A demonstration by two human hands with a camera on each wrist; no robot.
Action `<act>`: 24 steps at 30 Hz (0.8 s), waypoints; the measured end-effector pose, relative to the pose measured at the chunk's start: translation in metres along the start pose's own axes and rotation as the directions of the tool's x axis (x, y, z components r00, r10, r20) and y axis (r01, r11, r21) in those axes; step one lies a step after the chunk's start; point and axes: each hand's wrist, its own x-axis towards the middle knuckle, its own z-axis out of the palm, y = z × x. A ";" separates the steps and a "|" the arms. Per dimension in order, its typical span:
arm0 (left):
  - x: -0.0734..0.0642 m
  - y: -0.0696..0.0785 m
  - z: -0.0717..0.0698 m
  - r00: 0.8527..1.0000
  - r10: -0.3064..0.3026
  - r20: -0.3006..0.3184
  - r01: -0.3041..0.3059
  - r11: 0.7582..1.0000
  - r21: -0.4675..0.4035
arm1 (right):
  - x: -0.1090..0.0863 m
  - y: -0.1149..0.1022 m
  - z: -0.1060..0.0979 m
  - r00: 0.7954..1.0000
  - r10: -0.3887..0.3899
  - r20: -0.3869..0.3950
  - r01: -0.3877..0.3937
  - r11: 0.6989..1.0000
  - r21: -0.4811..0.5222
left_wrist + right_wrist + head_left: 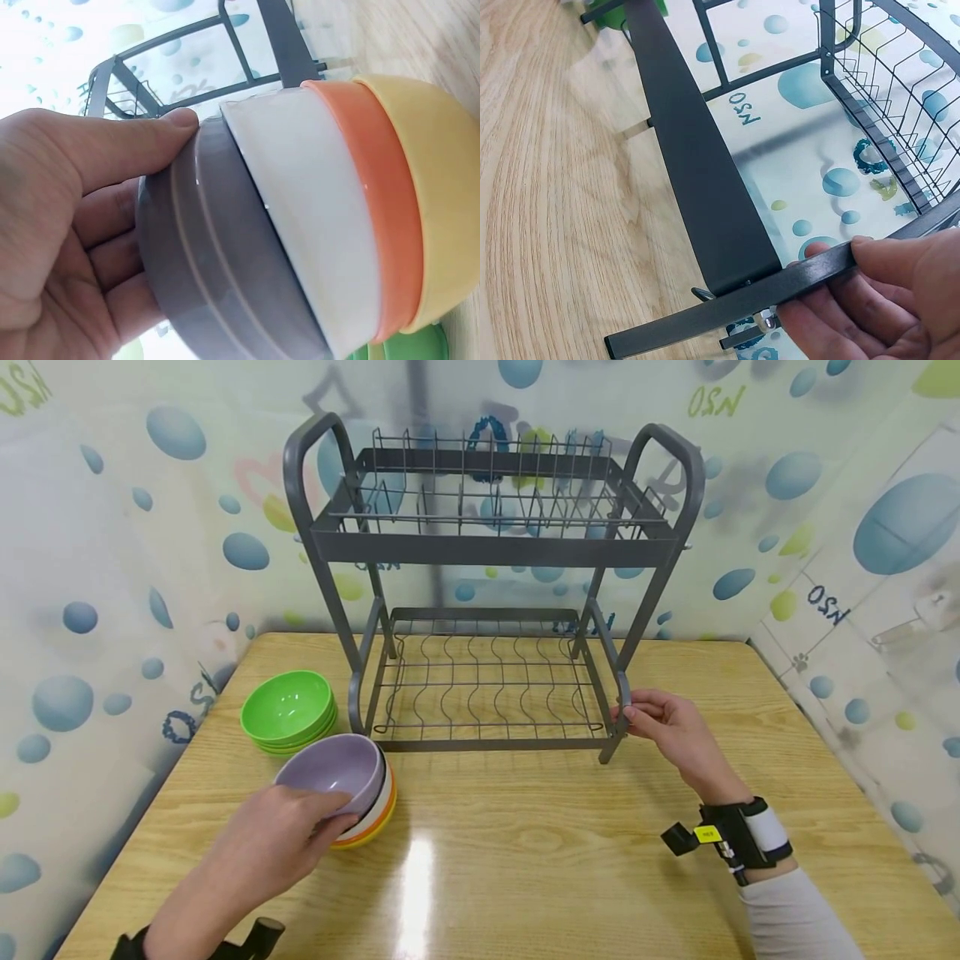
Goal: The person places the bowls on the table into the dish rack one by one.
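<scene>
A purple bowl (341,764) tops a tilted stack of nested bowls, its rim pinched by my left hand (262,831). Under it in the left wrist view come a white bowl (307,202), an orange bowl (375,202) and a yellow bowl (442,202). A dark rim shows between purple and white. My right hand (678,739) grips the right front leg of a dark grey two-tier dish rack (487,550), low down. In the right wrist view, thumb and fingers (885,259) lie on either side of that leg.
Green bowls (288,706), nested together, stand left of the rack, behind the purple bowl. Wire dividers line the rack's upper tier, and wavy wires cross its lower tier (487,685). The wooden table (525,835) ends at a patterned backdrop behind and at the sides.
</scene>
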 end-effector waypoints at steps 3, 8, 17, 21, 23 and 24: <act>-0.001 0.000 -0.001 1.000 0.005 -0.001 -0.005 1.000 0.005 | 0.000 -0.001 0.001 1.000 -0.002 0.000 0.002 1.000 -0.007; 0.001 0.000 -0.005 0.999 0.038 -0.023 -0.037 0.999 0.034 | -0.001 -0.003 0.001 1.000 -0.001 -0.002 0.001 1.000 -0.013; 0.019 0.009 -0.014 0.982 0.143 -0.127 -0.135 0.989 0.065 | -0.002 -0.002 0.001 1.000 -0.010 0.008 0.010 1.000 0.006; 0.040 0.020 -0.013 0.964 0.228 -0.140 -0.218 0.972 0.081 | -0.003 0.000 0.000 0.999 -0.030 0.014 0.030 1.000 0.002; 0.051 0.026 -0.011 0.949 0.280 -0.144 -0.270 0.959 0.082 | -0.003 0.000 -0.001 0.999 -0.034 0.015 0.035 0.999 -0.008; 0.056 0.029 -0.009 0.943 0.303 -0.141 -0.294 0.952 0.081 | -0.004 0.000 -0.001 0.999 -0.035 0.015 0.036 0.999 -0.011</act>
